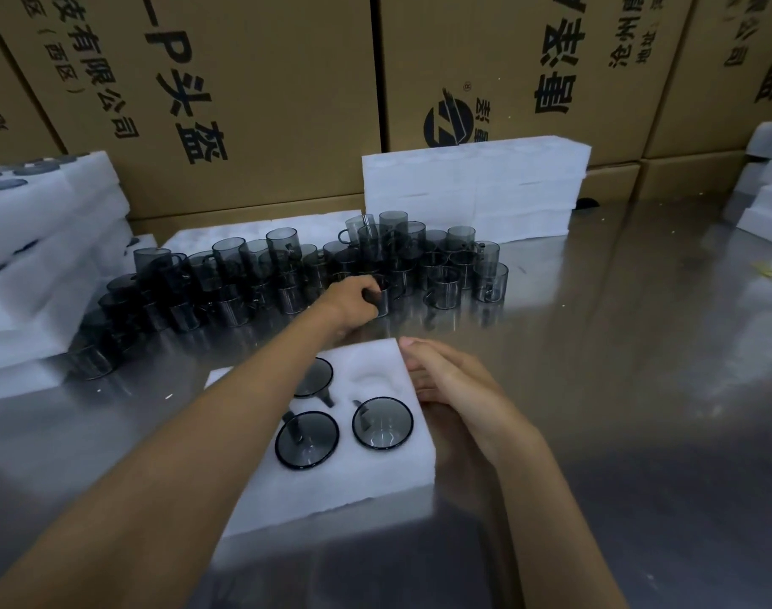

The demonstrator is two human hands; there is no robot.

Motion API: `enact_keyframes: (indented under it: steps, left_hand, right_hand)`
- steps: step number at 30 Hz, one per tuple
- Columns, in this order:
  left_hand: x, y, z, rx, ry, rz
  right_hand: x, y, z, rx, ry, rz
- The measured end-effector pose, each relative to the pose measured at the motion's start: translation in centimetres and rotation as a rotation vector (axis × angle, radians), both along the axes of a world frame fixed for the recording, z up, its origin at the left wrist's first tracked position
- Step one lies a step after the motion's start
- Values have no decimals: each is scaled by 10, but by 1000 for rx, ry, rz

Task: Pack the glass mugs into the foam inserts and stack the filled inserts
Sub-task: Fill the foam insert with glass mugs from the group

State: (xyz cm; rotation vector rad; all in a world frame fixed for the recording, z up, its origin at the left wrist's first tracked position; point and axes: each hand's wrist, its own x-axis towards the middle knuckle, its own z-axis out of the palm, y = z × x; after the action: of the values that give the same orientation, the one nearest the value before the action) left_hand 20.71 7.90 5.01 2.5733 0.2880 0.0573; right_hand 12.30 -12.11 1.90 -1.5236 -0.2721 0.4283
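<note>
On the near part of the steel table (pixel 639 345) lies a white foam insert (pixel 353 490) with three smoky glass mugs already seated; its far right pocket (pixel 371 380) is still empty. The left hand (pixel 353 301) reaches far to the crowd of loose mugs (pixel 287 274) and curls its fingers around one mug (pixel 382 296). The right hand (pixel 445 380) rests against the right edge of the insert, fingers straight and together. Filled inserts (pixel 37 239) are stacked at the left, so many mugs remain to pack.

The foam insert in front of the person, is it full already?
Not full. The foam insert holds three mugs; the far right pocket is empty.
</note>
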Motion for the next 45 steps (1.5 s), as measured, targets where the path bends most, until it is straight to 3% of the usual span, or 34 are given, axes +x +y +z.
enact_keyframes:
  steps: [8,13,16,19,23,28,33,45]
  left_hand:
    - [-46,-10,8,-13,-334,-78]
    - [-99,-27,38,-127,-430,-277]
    - [-133,-30,41,41,-508,-377]
    - [-159,-28,31,262,-690,-332]
    - [-179,-27,12,177,-852,-239]
    - [-185,-29,5,-41,-812,-197]
    - [-183,-25,4,-293,-604,-112]
    - [-169,-24,-1,-223,-466,-61]
  right_hand:
    - [-3,7,6,50,-83,-243]
    - [-11,-1,19,182,-145,-382]
    - [-15,-6,31,245,-159,-346]
    - [-23,-2,36,272,-214,-288]
    - [-29,2,37,239,-252,-193]
    - [-32,6,36,178,-248,-109]
    - [-32,15,29,46,-342,-188]
    - [-26,18,20,-33,-300,-194]
